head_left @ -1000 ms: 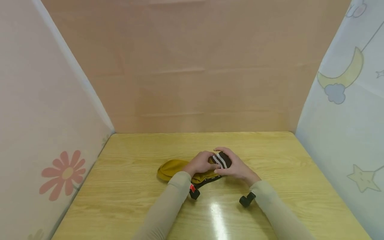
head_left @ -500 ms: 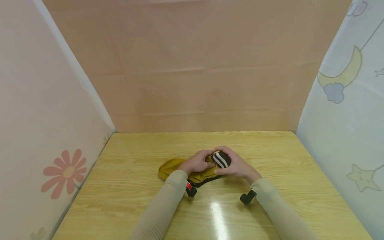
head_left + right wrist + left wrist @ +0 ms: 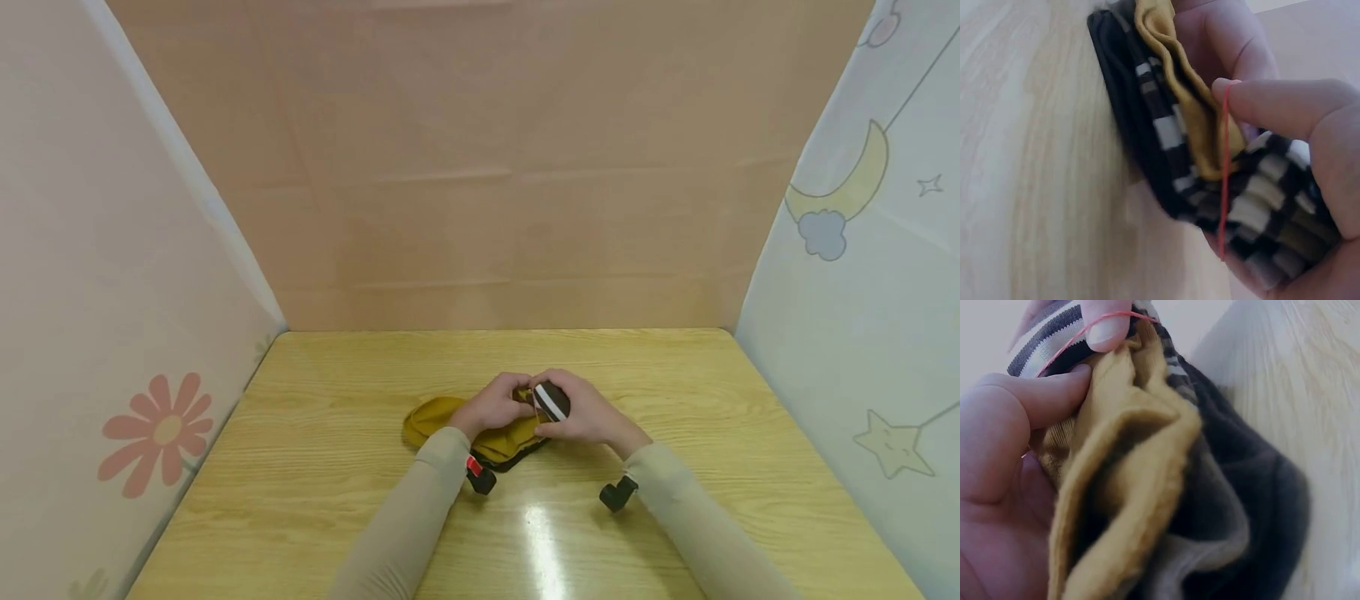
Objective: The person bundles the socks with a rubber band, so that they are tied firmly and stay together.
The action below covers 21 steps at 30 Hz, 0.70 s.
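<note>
A bundle of soft knit socks, mustard (image 3: 433,417), black (image 3: 1260,487) and checkered (image 3: 1169,132), lies over the table between both hands. My left hand (image 3: 489,406) pinches the bundle near its middle, thumb against the mustard fabric. My right hand (image 3: 591,414) curls round the dark end with white stripes (image 3: 553,401). A thin red rubber band (image 3: 1225,172) is stretched across that end and runs over the right thumb tip (image 3: 1225,87). In the left wrist view the band (image 3: 1088,330) crosses a fingertip beside the striped cuff (image 3: 1047,340). The right palm hides part of the checkered end.
The wood-grain table (image 3: 300,500) carries a bright light reflection in front. A brown panel (image 3: 480,183) stands behind it, with patterned walls at the left (image 3: 60,250) and right (image 3: 825,350). Small black devices (image 3: 617,494) sit on both wrists.
The striped end has turned in the right hand, now showing one broad white stripe where two showed. The bundle's mustard end has shifted slightly right. Both hands keep their hold.
</note>
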Available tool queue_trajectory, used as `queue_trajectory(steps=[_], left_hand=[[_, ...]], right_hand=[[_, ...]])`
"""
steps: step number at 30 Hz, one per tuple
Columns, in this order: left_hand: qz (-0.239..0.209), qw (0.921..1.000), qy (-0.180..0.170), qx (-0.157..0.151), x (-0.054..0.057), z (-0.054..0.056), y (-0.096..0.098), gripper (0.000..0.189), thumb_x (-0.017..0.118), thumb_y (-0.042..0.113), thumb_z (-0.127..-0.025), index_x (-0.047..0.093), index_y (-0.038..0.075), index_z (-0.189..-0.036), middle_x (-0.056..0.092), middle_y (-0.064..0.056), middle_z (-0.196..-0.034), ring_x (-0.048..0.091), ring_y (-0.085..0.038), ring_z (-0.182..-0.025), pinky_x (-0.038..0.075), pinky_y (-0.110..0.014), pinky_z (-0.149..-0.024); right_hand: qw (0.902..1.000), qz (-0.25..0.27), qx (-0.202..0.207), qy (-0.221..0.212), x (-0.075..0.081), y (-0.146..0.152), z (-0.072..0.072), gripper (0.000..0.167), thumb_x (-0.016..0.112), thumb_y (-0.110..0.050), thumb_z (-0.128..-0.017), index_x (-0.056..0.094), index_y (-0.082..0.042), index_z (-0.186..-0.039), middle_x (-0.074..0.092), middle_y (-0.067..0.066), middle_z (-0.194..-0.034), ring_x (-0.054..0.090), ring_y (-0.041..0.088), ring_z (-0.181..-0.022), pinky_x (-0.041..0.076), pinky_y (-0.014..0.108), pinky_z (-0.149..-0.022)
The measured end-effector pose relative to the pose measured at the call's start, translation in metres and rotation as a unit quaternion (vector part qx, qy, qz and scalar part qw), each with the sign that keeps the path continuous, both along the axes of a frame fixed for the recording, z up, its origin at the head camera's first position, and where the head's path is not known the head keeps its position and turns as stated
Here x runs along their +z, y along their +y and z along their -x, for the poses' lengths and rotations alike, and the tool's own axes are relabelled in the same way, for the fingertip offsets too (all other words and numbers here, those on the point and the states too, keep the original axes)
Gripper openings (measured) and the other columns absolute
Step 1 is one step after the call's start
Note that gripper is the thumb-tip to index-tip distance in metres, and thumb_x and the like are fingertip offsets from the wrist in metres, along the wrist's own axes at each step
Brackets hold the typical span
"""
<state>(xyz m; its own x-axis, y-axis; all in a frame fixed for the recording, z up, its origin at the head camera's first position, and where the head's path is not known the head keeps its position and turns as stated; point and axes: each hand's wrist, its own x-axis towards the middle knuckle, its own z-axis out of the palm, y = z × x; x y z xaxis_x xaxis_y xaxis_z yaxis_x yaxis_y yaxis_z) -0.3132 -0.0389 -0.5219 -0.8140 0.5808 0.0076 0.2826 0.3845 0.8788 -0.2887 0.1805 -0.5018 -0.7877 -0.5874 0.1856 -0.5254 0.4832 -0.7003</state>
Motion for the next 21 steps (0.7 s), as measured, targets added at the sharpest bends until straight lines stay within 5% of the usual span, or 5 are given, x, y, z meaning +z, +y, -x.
queue_trajectory(steps=[8,15,21], left_hand=[[-0.011,0.9998,-0.014,0.003,0.001,-0.003,0.005,0.019,0.07,0.003,-0.096,0.073,0.008,-0.115,0.073,-0.001,-0.113,0.058,-0.013,-0.096,0.047,-0.03,-0.09],[-0.026,0.9994,-0.022,0.008,-0.001,-0.004,0.008,0.022,0.073,0.006,-0.096,0.075,0.007,-0.117,0.074,0.0,-0.115,0.058,-0.012,-0.095,0.048,-0.029,-0.089],[-0.055,0.9977,-0.037,0.016,0.0,-0.005,0.006,0.019,0.077,0.011,-0.095,0.077,0.011,-0.114,0.074,0.001,-0.12,0.06,-0.011,-0.106,0.047,-0.032,-0.098]], right_hand=[[0.9975,-0.059,0.003,0.039,0.009,0.001,0.0,0.068,0.097,-0.025,-0.073,0.06,-0.014,-0.129,0.063,0.006,-0.124,0.059,0.021,-0.102,0.052,0.038,-0.084],[0.9977,-0.068,0.002,0.0,0.01,0.002,0.002,0.056,0.092,-0.025,-0.08,0.058,-0.02,-0.123,0.065,0.0,-0.104,0.06,0.016,-0.086,0.054,0.032,-0.07],[0.9987,-0.046,-0.004,-0.021,0.015,0.012,0.003,0.044,0.082,-0.021,-0.089,0.058,-0.02,-0.126,0.066,0.005,-0.11,0.062,0.019,-0.088,0.055,0.034,-0.07]])
